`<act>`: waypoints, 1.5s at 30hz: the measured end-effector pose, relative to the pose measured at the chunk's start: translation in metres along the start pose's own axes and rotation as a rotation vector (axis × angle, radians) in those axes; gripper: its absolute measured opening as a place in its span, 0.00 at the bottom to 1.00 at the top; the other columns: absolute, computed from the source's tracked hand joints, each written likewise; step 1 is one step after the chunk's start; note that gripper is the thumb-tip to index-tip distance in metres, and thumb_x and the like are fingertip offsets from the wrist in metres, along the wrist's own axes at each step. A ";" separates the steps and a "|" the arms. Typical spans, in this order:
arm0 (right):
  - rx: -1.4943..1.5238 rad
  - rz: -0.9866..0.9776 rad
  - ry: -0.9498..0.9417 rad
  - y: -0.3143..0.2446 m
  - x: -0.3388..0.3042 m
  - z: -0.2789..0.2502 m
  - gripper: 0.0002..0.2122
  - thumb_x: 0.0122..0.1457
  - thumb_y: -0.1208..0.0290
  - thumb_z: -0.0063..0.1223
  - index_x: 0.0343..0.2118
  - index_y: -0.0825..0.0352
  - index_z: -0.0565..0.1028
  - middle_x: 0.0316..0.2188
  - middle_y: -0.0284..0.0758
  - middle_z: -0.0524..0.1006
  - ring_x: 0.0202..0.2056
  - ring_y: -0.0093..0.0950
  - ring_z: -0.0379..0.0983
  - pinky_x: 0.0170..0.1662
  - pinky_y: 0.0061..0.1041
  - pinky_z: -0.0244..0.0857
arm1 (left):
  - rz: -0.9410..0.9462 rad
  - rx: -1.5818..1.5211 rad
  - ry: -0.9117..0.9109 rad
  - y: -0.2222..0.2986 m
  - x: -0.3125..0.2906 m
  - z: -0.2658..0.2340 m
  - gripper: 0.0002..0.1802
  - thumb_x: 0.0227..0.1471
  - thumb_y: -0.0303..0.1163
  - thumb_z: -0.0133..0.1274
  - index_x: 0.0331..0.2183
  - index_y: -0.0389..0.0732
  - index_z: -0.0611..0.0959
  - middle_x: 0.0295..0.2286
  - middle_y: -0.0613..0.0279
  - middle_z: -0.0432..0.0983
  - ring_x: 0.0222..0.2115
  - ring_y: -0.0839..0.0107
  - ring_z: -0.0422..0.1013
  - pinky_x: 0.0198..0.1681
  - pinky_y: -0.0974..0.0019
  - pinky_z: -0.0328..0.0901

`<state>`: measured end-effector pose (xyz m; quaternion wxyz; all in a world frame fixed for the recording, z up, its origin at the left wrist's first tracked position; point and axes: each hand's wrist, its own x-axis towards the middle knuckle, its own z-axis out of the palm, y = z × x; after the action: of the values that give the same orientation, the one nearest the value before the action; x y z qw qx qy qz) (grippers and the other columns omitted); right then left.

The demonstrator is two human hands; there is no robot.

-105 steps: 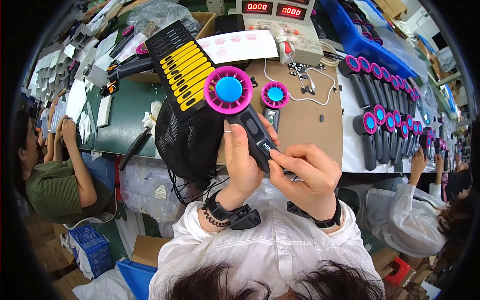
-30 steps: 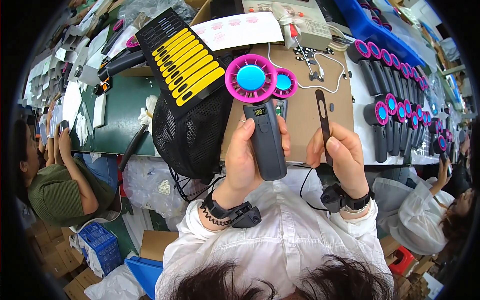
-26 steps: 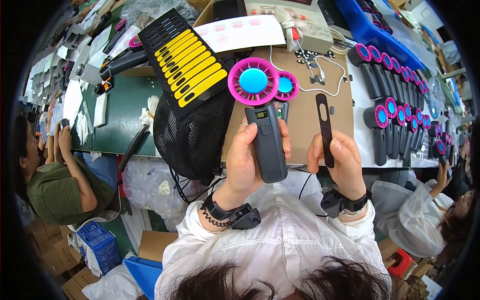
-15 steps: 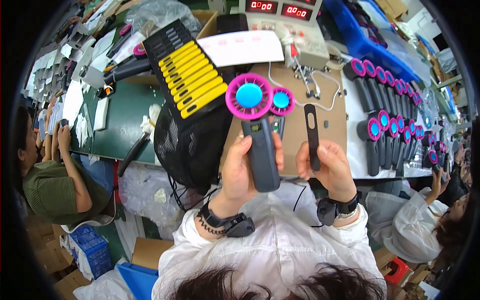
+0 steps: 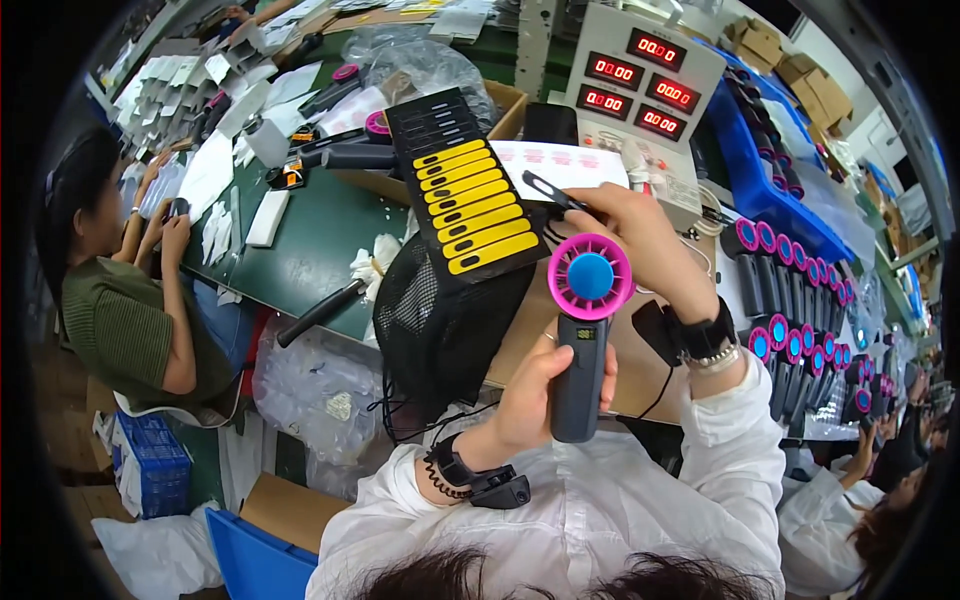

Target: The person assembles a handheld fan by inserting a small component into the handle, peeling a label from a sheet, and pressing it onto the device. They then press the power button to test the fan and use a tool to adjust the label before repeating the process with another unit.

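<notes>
A handheld fan (image 5: 579, 390) with a dark grey handle, magenta ring and blue centre stands upright in my left hand (image 5: 532, 392), whose fingers wrap the handle from behind. My right hand (image 5: 640, 232) is stretched out beyond the fan and pinches a thin black strip (image 5: 548, 188) with a long slot at its end. That strip hovers over a white printed sheet (image 5: 520, 160), close to the black card (image 5: 428, 122) carrying several yellow strips (image 5: 480, 210). Under the card sits a black mesh bag (image 5: 450, 335).
A meter box with red digits (image 5: 640, 85) stands at the back. Several finished-looking fans (image 5: 775, 265) lie in rows at right, below a blue tray (image 5: 760, 190). Another fan-like grey handle (image 5: 320, 312) lies left. Co-workers sit left (image 5: 125, 330) and right (image 5: 835, 525).
My right hand has moved forward and left with the black strip, from beside the fan toward the card. The fan came nearer to me in my left hand. The view has shifted left.
</notes>
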<state>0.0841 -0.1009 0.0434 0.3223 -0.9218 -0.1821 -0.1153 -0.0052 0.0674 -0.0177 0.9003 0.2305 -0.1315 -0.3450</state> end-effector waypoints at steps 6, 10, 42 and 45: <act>-0.034 -0.255 -0.083 0.015 0.032 0.046 0.11 0.54 0.70 0.49 0.38 0.68 0.75 0.29 0.41 0.73 0.30 0.34 0.71 0.35 0.27 0.65 | 0.033 -0.012 -0.087 0.012 -0.008 0.006 0.22 0.54 0.40 0.38 0.48 0.39 0.59 0.35 0.53 0.66 0.29 0.69 0.68 0.32 0.68 0.66; 0.123 -0.275 -0.147 0.017 0.039 0.066 0.12 0.54 0.69 0.49 0.39 0.68 0.75 0.31 0.41 0.71 0.34 0.38 0.70 0.37 0.29 0.65 | 0.053 -0.006 -0.088 0.017 -0.013 0.009 0.22 0.54 0.40 0.38 0.48 0.39 0.59 0.35 0.52 0.66 0.29 0.68 0.68 0.31 0.68 0.66; 0.336 -0.404 -0.192 0.006 0.031 0.076 0.11 0.49 0.72 0.56 0.37 0.65 0.75 0.32 0.37 0.72 0.33 0.33 0.71 0.35 0.25 0.67 | 0.092 -0.061 0.023 0.022 -0.014 0.012 0.25 0.54 0.40 0.37 0.50 0.38 0.60 0.33 0.54 0.68 0.28 0.68 0.68 0.30 0.68 0.66; 0.366 -0.357 -0.221 0.005 0.032 0.076 0.10 0.49 0.71 0.56 0.36 0.66 0.75 0.32 0.37 0.72 0.33 0.33 0.71 0.35 0.25 0.67 | 0.100 -0.051 0.011 0.021 -0.015 0.012 0.25 0.54 0.40 0.37 0.50 0.38 0.60 0.33 0.54 0.68 0.28 0.68 0.68 0.31 0.68 0.66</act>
<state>0.1227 -0.0479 -0.0072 0.4362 -0.8086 -0.3933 -0.0340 -0.0089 0.0876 0.0024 0.9227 0.2024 -0.1293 -0.3015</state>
